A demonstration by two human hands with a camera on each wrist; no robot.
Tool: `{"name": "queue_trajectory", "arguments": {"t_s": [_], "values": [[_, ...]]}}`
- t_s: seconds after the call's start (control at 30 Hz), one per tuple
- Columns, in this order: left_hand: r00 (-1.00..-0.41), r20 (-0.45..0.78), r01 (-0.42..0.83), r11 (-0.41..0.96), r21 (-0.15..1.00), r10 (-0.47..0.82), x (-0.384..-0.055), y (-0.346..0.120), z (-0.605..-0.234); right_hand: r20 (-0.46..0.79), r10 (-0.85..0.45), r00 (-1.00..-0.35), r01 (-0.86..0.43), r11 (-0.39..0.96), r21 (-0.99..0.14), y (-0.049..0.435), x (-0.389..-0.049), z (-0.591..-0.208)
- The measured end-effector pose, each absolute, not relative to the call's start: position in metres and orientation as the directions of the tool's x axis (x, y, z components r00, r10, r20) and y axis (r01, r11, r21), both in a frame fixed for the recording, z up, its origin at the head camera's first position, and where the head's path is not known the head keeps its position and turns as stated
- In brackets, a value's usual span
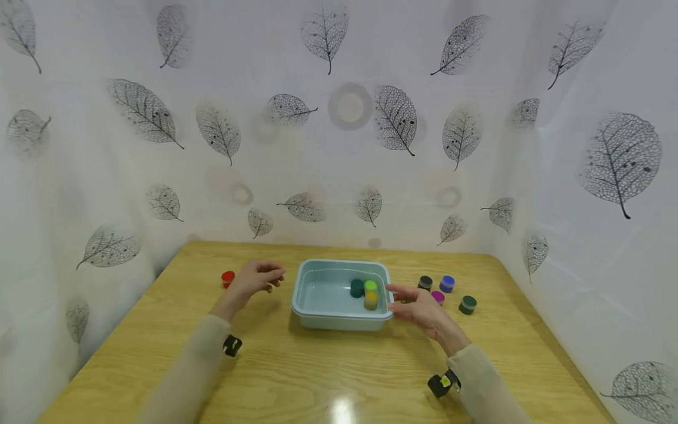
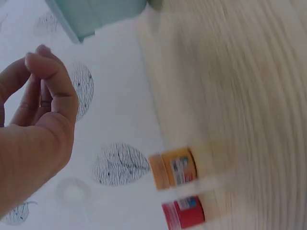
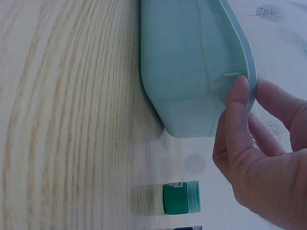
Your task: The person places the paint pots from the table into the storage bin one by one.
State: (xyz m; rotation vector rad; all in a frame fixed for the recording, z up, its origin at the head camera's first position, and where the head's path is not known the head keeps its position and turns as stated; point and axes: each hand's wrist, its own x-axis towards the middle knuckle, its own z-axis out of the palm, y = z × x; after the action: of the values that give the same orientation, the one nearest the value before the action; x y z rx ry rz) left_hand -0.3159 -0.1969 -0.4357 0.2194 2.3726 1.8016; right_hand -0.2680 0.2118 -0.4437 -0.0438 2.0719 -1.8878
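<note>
A light blue-green plastic basin (image 1: 339, 323) stands on the table. Inside it, toward the right end, are a dark teal jar (image 1: 357, 288), a bright green jar (image 1: 371, 285) and a yellow jar (image 1: 371, 301). My right hand (image 1: 426, 311) pinches the basin's right rim between thumb and fingers, as the right wrist view shows. Left of the basin, my left hand (image 1: 254, 280) hovers with loosely bent fingers, holding nothing. A red jar (image 1: 228, 279) is beside it; an orange jar (image 2: 173, 168) shows in the left wrist view only.
Right of the basin stand a black jar (image 1: 425, 282), a blue jar (image 1: 447, 284), a magenta jar (image 1: 438, 297) and a dark green jar (image 1: 468, 304). A green jar (image 3: 176, 198) sits near my right hand. A leaf-patterned curtain (image 1: 339, 171) surrounds the wooden table (image 1: 318, 377).
</note>
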Motion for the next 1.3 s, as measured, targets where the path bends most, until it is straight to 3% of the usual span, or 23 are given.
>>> {"name": "queue_trajectory", "arguments": {"t_s": [0.43,0.97,1.3], "values": [[-0.996,-0.016,0.020,0.369,0.929,0.093,-0.325,-0.248,-0.439,-0.224,-0.239,-0.945,0.203,0.109,-0.973,0.212,-0.270,-0.445],[-0.992,0.068,0.118,0.590,0.799,0.105,-0.325,-0.268,-0.453,-0.224,-0.245,-0.943,0.203,0.106,-0.973,0.212,-0.271,-0.447],[-0.973,0.100,0.208,0.599,0.773,0.208,-0.330,-0.268,-0.461,-0.221,-0.257,-0.941,0.202,0.099,-0.974,0.213,-0.270,-0.448]]}}
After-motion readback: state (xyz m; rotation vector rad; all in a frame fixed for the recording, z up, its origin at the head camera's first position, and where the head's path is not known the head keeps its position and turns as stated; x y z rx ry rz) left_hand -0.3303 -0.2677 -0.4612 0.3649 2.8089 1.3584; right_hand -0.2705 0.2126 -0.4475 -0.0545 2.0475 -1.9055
